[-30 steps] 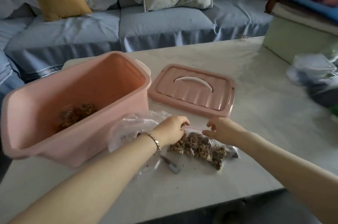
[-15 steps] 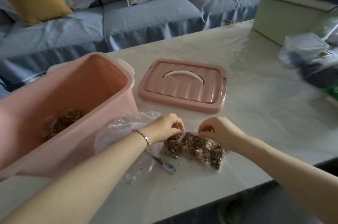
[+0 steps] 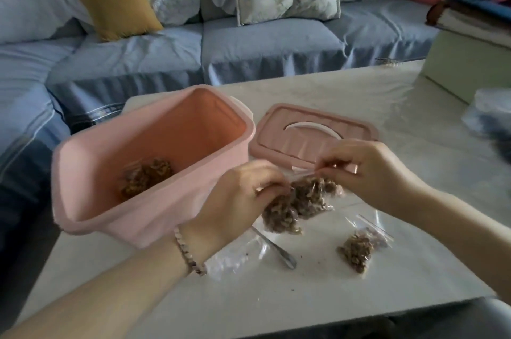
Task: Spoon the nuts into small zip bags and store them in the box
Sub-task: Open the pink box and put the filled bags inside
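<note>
A small zip bag of nuts hangs just above the table, lifted by its top edge. My left hand pinches the bag's left end and my right hand pinches its zip strip on the right. To the left, the pink box stands open, with a filled bag of nuts lying on its bottom. Another small bag of nuts lies on the table at the right. A metal spoon rests on the table below the held bag, partly on a large clear bag.
The box's pink lid lies flat behind my hands. A pale green box and crumpled plastic bags sit at the table's right side. A blue sofa with cushions runs behind the table. The table's near edge is close below.
Both hands have raised the nut bag off the table by its top edge. The camera has shifted, bringing a second small bag of nuts into sight at the right.
</note>
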`<state>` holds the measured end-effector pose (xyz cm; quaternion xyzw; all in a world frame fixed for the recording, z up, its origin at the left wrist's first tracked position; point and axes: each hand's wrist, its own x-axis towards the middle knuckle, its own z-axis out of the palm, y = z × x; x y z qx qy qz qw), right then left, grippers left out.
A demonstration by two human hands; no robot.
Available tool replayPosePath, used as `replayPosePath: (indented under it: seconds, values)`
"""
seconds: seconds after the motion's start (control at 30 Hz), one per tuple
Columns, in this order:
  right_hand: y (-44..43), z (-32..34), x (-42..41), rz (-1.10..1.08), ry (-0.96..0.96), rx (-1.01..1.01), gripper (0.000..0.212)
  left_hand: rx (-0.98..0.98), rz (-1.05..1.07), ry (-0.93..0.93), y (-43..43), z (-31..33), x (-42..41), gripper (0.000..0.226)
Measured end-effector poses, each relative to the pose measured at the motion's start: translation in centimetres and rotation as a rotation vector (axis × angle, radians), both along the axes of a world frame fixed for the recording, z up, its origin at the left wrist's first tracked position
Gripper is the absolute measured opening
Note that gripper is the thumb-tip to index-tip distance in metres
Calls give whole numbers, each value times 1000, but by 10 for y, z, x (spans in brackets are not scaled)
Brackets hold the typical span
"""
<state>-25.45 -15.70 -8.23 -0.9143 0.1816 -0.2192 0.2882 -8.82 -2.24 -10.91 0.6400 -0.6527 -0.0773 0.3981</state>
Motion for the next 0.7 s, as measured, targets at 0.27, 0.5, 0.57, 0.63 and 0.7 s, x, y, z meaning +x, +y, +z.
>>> replayPosePath:
  seconds: [0.27, 0.5, 0.57, 0.63, 0.7]
  values:
    - [26, 83, 111, 119, -130, 20, 21, -217, 337, -27, 59, 97, 87, 24]
    - [19, 48, 234, 187, 280, -225, 23, 163, 545, -8, 53, 71, 177, 12]
    - [10, 23, 259, 206, 416, -271, 20, 284, 552, 16, 40, 49, 191, 6]
    - [-2, -2, 277, 215, 527, -317, 19, 391, 564, 40, 27, 30, 203, 4]
    - [-12, -22, 290, 211, 637, -379, 25, 534, 565, -4, 17, 14, 212, 4]
